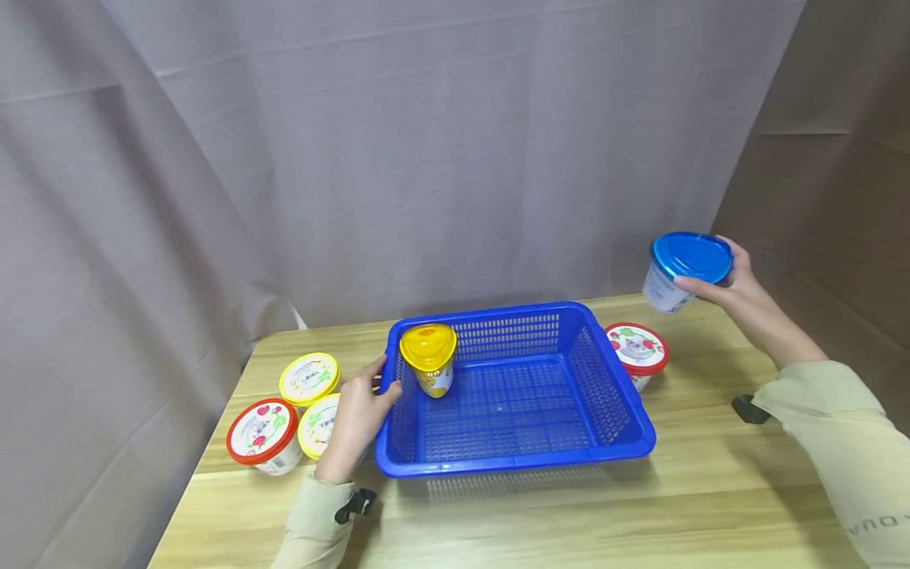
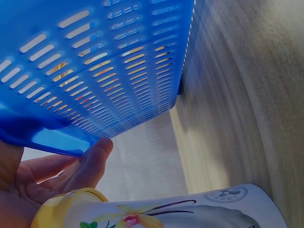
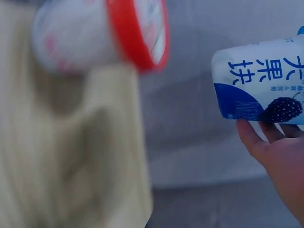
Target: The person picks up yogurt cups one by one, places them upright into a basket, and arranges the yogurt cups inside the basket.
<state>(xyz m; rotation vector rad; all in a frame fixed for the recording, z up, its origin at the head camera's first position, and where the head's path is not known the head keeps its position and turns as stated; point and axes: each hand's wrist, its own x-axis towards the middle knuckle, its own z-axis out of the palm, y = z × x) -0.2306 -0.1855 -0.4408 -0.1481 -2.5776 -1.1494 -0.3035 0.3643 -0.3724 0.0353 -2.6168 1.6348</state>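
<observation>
My right hand (image 1: 739, 284) grips a yogurt cup with a blue lid (image 1: 691, 257) and holds it above the back right of the table. Its white side with a blackberry picture (image 3: 261, 83) shows in the right wrist view. My left hand (image 1: 359, 411) holds the left rim of a blue plastic basket (image 1: 522, 466), thumb on the rim, some fingers hidden behind it. Inside the basket, in its back left corner, stands a yellow-lidded cup (image 1: 429, 356). The left wrist view shows the basket's slotted wall (image 2: 109, 71) with fingers under its rim.
Left of the basket stand a red-lidded tub (image 1: 261, 431) and two yellow-lidded tubs (image 1: 310, 378), one partly behind my left hand. Another red-lidded tub (image 1: 636, 348) is against the basket's right side. A grey curtain (image 1: 426, 158) hangs behind the wooden table (image 1: 540, 525).
</observation>
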